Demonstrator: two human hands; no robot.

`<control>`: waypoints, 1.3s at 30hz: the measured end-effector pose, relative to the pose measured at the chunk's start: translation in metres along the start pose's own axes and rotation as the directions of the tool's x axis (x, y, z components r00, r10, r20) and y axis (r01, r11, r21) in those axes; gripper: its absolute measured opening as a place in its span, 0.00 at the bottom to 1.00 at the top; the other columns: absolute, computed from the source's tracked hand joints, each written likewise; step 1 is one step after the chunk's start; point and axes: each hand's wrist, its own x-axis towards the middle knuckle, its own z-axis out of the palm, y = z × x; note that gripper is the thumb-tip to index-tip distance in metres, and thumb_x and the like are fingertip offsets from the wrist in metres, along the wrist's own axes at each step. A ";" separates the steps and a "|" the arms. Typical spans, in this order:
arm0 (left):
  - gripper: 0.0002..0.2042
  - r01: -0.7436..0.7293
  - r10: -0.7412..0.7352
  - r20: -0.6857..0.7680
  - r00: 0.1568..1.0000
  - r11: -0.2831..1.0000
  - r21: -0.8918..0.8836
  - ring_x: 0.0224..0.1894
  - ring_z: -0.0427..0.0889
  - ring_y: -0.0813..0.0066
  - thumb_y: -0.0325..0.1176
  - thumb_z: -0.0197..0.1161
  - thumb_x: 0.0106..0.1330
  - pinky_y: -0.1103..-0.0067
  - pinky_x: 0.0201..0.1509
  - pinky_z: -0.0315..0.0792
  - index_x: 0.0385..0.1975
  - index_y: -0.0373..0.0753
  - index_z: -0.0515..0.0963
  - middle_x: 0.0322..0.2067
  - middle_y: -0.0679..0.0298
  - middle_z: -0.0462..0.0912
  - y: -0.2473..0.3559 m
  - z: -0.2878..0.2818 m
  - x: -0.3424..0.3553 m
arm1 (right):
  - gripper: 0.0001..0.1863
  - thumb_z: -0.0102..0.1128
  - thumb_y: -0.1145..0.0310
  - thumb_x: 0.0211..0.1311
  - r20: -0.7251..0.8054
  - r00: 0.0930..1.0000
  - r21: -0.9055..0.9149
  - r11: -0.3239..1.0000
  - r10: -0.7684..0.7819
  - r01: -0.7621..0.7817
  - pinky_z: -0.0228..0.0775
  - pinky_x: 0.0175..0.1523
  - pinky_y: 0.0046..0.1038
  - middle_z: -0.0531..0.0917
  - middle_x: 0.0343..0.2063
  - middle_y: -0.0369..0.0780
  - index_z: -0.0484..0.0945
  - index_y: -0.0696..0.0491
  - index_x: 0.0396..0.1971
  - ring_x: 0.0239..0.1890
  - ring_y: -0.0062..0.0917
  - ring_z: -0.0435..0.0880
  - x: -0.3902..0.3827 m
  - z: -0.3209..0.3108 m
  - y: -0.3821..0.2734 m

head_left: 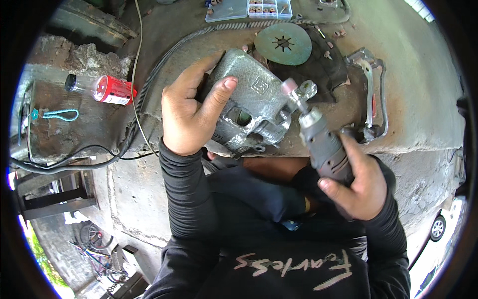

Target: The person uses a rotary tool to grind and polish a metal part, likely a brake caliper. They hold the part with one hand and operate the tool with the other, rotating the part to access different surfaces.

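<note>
My left hand (pixel 191 107) grips a grey cast-metal housing (pixel 256 77) by its left side, thumb lying on the top face. The housing is tilted on the near edge of the worktop, and its lower part has openings and shiny patches. In my right hand (pixel 366 187) is a dark die grinder (pixel 326 147), fingers wrapped round its body. A small pink grinding stone (pixel 289 86) sits at the tool's tip, close to the housing's right edge. Whether the stone touches the metal I cannot tell.
Behind the housing, a round green abrasive disc (pixel 269 47) lies partly on a black cloth (pixel 326 77). A bent metal frame (pixel 369 92) rests at the right. A ribbed hose (pixel 167 57) crosses the left side near a red-labelled bottle (pixel 114 89). Farther back is a plastic case (pixel 271 15).
</note>
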 end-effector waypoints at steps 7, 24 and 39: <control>0.18 0.005 -0.006 -0.036 0.999 1.000 -0.020 0.39 0.80 0.77 0.32 0.70 0.63 0.80 0.45 0.74 0.48 0.29 0.79 0.38 0.59 0.85 -0.002 0.002 -0.001 | 0.38 0.68 0.56 0.56 0.032 0.999 0.025 0.999 0.019 -0.020 0.74 0.51 0.37 0.78 0.46 0.59 0.64 0.65 0.59 0.47 0.53 0.80 -0.001 -0.004 0.006; 0.19 -0.070 0.070 -0.008 0.998 0.996 0.046 0.41 0.83 0.74 0.33 0.70 0.62 0.79 0.47 0.75 0.49 0.28 0.78 0.39 0.53 0.86 -0.003 0.000 0.001 | 0.39 0.69 0.56 0.55 0.033 0.999 0.057 0.998 0.027 -0.028 0.75 0.50 0.36 0.79 0.45 0.58 0.64 0.67 0.59 0.45 0.50 0.83 -0.007 -0.006 0.004; 0.15 0.006 -0.006 0.011 1.000 0.999 0.045 0.44 0.81 0.74 0.31 0.60 0.69 0.80 0.52 0.72 0.50 0.28 0.78 0.43 0.54 0.85 0.010 -0.002 -0.002 | 0.40 0.66 0.52 0.58 0.129 0.992 -0.056 0.998 0.000 0.007 0.76 0.48 0.39 0.78 0.46 0.61 0.63 0.67 0.60 0.46 0.53 0.81 -0.002 -0.004 -0.010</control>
